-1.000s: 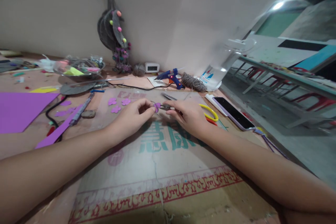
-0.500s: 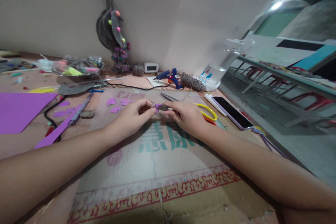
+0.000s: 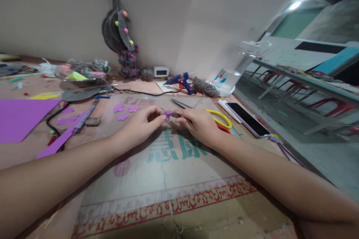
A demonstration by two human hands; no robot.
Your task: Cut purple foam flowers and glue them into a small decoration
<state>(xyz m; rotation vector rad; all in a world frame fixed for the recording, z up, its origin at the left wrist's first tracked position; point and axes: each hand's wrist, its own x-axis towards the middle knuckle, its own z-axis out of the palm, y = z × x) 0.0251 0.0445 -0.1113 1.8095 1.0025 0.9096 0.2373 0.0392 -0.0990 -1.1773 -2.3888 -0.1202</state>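
My left hand (image 3: 148, 120) pinches a small purple flower cutout (image 3: 168, 115) between thumb and fingertips. From the other side, my right hand (image 3: 196, 124) grips a small dark grey piece (image 3: 175, 115) whose tip meets the flower; its exact kind is too small to tell. Both hands are above a cardboard sheet (image 3: 134, 190) printed with green characters and a red border. Several loose purple flowers (image 3: 133, 108) lie just beyond my left hand. Scissors with yellow and orange handles (image 3: 221, 117) lie partly hidden behind my right hand.
A blue glue gun (image 3: 179, 80) with a red light rests at the back beside grey yarn (image 3: 206, 87). A phone (image 3: 248, 118) lies right. Purple sheet (image 3: 25, 119), a pen (image 3: 85, 117) and a bowl of craft bits (image 3: 84, 77) occupy the left. A clear jug (image 3: 228, 78) stands back right.
The grey piece in my right hand has shifted slightly against the flower, and more of the purple shows. Both hands stay in nearly the same place.
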